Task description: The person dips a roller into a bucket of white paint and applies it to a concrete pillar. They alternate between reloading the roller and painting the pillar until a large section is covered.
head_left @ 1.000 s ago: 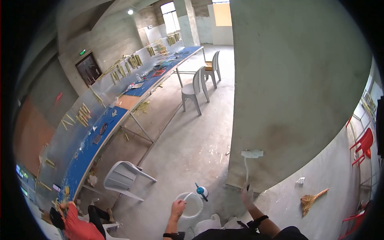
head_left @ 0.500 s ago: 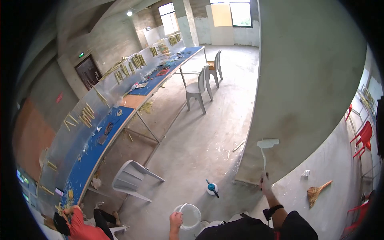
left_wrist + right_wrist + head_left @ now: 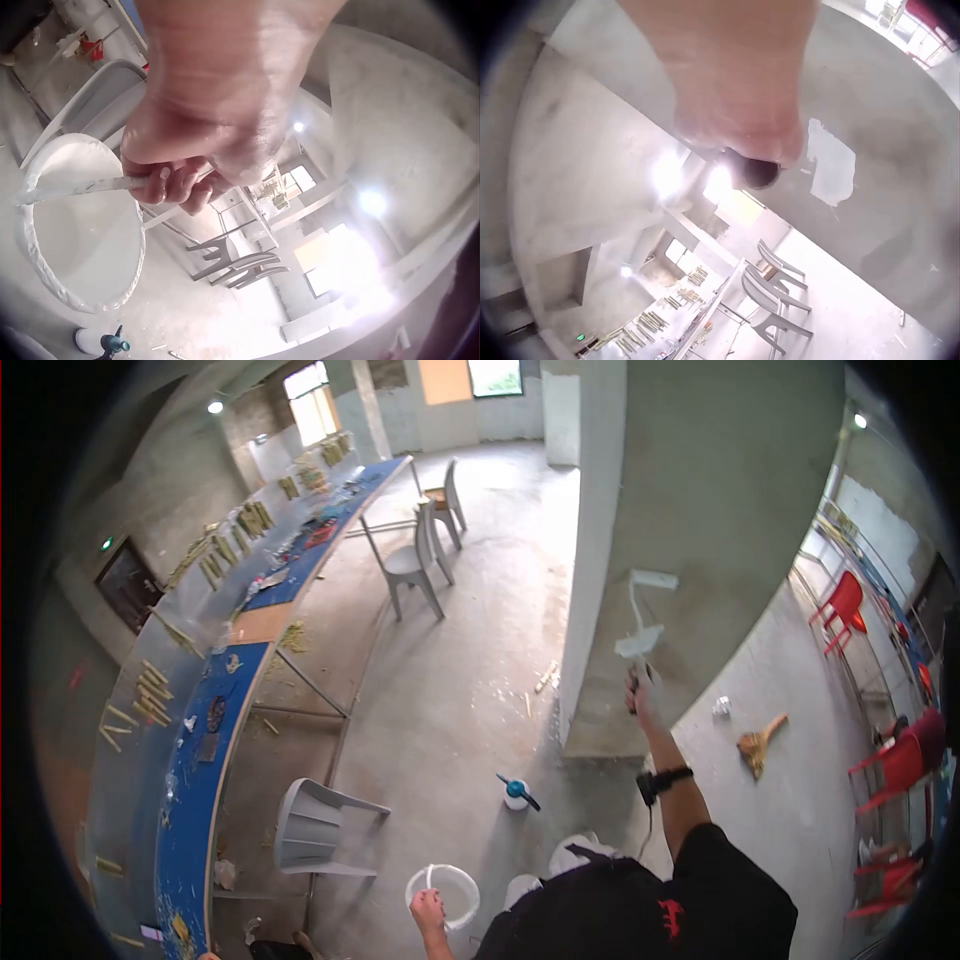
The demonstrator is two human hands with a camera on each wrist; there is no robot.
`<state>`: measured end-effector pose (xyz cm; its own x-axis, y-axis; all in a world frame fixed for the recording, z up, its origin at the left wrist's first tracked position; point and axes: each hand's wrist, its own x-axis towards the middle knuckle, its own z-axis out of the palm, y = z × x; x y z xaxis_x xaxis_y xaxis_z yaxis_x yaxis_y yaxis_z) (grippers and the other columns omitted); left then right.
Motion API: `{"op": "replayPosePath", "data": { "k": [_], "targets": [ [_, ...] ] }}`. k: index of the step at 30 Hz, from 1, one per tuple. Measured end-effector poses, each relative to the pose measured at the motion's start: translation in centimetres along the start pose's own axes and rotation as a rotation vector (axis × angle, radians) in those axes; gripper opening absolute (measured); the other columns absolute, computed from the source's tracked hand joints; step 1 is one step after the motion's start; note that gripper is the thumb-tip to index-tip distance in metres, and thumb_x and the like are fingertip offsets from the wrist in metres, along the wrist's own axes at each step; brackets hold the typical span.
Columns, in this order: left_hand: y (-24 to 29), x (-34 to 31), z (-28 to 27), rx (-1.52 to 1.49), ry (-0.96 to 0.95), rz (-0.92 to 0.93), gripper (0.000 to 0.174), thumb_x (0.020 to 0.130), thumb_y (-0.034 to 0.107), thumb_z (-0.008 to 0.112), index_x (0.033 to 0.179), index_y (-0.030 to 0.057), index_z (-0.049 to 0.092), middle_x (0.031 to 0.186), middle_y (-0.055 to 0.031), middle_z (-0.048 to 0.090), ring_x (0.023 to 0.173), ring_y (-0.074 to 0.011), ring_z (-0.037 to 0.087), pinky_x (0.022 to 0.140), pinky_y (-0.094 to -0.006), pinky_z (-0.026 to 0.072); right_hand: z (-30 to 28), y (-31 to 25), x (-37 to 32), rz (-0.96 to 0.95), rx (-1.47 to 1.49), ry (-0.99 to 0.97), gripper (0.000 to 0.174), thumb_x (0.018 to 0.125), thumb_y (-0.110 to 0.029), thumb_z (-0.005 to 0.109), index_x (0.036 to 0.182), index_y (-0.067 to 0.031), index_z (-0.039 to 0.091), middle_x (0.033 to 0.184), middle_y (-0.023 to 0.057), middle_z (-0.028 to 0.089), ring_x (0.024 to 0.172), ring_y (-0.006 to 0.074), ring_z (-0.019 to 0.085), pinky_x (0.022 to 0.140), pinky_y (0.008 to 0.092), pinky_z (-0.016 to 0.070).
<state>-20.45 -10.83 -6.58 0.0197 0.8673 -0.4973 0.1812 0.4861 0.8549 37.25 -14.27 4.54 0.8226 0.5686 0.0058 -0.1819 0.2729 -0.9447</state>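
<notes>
My left hand (image 3: pixel 428 908) grips the paint-coated handle of a white bucket (image 3: pixel 475 900), its fingers (image 3: pixel 180 185) curled round it in the left wrist view. Pale liquid shows inside the bucket (image 3: pixel 137 262). At arm's length ahead, my right hand (image 3: pixel 645 695) holds a paint roller (image 3: pixel 655 578) by its dark handle (image 3: pixel 761 174). The white roller head lies against the grey-green pillar (image 3: pixel 720 490). Below the roller head is a wet white paint patch (image 3: pixel 638 643), seen also as a white patch (image 3: pixel 832 163) in the right wrist view.
A spray bottle (image 3: pixel 516 794) with a teal top stands on the floor ahead. Grey plastic chairs (image 3: pixel 320 830) line a long blue-topped table (image 3: pixel 190 840) on the left. A straw broom (image 3: pixel 755 750) and red chairs (image 3: pixel 840 610) are on the right.
The roller has moved up the pillar, and a white paint patch now shows beneath it. The head view has shifted, and the bucket is lower and farther left in it.
</notes>
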Motion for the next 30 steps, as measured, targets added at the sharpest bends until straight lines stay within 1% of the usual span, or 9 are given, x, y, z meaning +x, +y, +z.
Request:
{"op": "replayPosePath", "data": {
  "k": [2, 5, 10, 13, 16, 19, 22, 29, 30],
  "targets": [
    [1.3, -0.1, -0.5, -0.032, 0.026, 0.034, 0.010, 0.082, 0.010, 0.053, 0.075, 0.0032, 0.053, 0.052, 0.0002, 0.043, 0.039, -0.0072, 0.038, 0.033, -0.0228, 0.0285, 0.7, 0.2, -0.2, 0.027, 0.005, 0.014, 0.029, 0.095, -0.039, 0.047, 0.083, -0.0124, 0.045, 0.059, -0.0032, 0.041, 0.038, 0.0053, 0.033, 0.034, 0.0220, 0.0260],
    [3.2, -0.7, -0.8, -0.109, 0.054, -0.043, 0.010, 0.084, 0.010, 0.052, 0.076, 0.0041, 0.052, 0.052, 0.0013, 0.040, 0.039, -0.0063, 0.035, 0.034, -0.0222, 0.0254, -0.6, 3.5, -0.4, 0.103, 0.035, 0.029, 0.030, 0.095, -0.039, 0.046, 0.083, -0.0119, 0.045, 0.059, -0.0031, 0.041, 0.039, 0.0056, 0.034, 0.035, 0.0223, 0.0276],
    [4.4, -0.9, -0.7, -0.105, 0.059, -0.044, 0.010, 0.085, 0.012, 0.052, 0.078, 0.0050, 0.052, 0.052, 0.0020, 0.039, 0.039, -0.0057, 0.032, 0.035, -0.0213, 0.0230, -1.9, 7.3, -2.4, 0.245, -0.067, 0.065, 0.031, 0.096, -0.040, 0.043, 0.081, -0.0129, 0.045, 0.058, -0.0036, 0.040, 0.039, 0.0056, 0.033, 0.035, 0.0226, 0.0277],
    [4.4, -0.7, 0.2, -0.084, 0.041, -0.039, 0.010, 0.085, 0.013, 0.052, 0.079, 0.0053, 0.052, 0.052, 0.0021, 0.039, 0.040, -0.0057, 0.033, 0.035, -0.0214, 0.0230, -2.3, 7.7, -2.6, 0.189, -0.143, 0.071, 0.033, 0.096, -0.041, 0.043, 0.079, -0.0130, 0.044, 0.057, -0.0040, 0.039, 0.039, 0.0054, 0.033, 0.035, 0.0227, 0.0271],
    [4.5, -0.7, 1.4, -0.051, 0.007, -0.038, 0.010, 0.085, 0.013, 0.052, 0.079, 0.0054, 0.052, 0.052, 0.0021, 0.039, 0.040, -0.0058, 0.033, 0.035, -0.0215, 0.0235, -1.5, 5.7, -1.6, 0.163, -0.126, 0.104, 0.026, 0.094, -0.032, 0.046, 0.078, -0.0117, 0.046, 0.056, -0.0044, 0.039, 0.039, 0.0063, 0.034, 0.035, 0.0230, 0.0278],
    [5.1, -1.2, 2.7, -0.039, -0.023, -0.049, 0.010, 0.086, 0.013, 0.051, 0.080, 0.0053, 0.053, 0.052, 0.0021, 0.039, 0.040, -0.0060, 0.033, 0.036, -0.0215, 0.0237, -0.2, 1.6, -0.3, 0.086, -0.041, 0.030, 0.028, 0.095, -0.035, 0.045, 0.079, -0.0119, 0.046, 0.057, -0.0044, 0.040, 0.040, 0.0058, 0.034, 0.036, 0.0229, 0.0272],
    [5.6, -1.7, 4.2, -0.029, -0.035, -0.058, 0.009, 0.086, 0.013, 0.051, 0.080, 0.0053, 0.053, 0.052, 0.0021, 0.039, 0.040, -0.0060, 0.033, 0.036, -0.0216, 0.0236, 1.0, -2.3, -0.5, 0.091, 0.000, -0.037, 0.031, 0.095, -0.038, 0.045, 0.079, -0.0119, 0.045, 0.057, -0.0044, 0.039, 0.041, 0.0059, 0.034, 0.036, 0.0234, 0.0275],
    [7.0, -3.9, 6.8, -0.070, -0.022, -0.062, 0.010, 0.086, 0.013, 0.051, 0.080, 0.0049, 0.053, 0.053, 0.0025, 0.038, 0.041, -0.0057, 0.032, 0.037, -0.0212, 0.0225, -3.4, 5.2, -1.7, 0.244, -0.070, -0.053, 0.031, 0.097, -0.039, 0.043, 0.082, -0.0110, 0.046, 0.057, -0.0039, 0.038, 0.041, 0.0058, 0.034, 0.038, 0.0225, 0.0296],
    [7.0, -4.1, 7.0, -0.069, -0.018, -0.063, 0.010, 0.086, 0.013, 0.051, 0.080, 0.0049, 0.053, 0.053, 0.0025, 0.038, 0.041, -0.0057, 0.032, 0.037, -0.0212, 0.0225, -3.9, 6.3, -2.1, 0.263, -0.114, -0.002, 0.032, 0.097, -0.038, 0.043, 0.078, -0.0115, 0.045, 0.056, -0.0042, 0.039, 0.041, 0.0068, 0.034, 0.037, 0.0241, 0.0298]
  ]
}}
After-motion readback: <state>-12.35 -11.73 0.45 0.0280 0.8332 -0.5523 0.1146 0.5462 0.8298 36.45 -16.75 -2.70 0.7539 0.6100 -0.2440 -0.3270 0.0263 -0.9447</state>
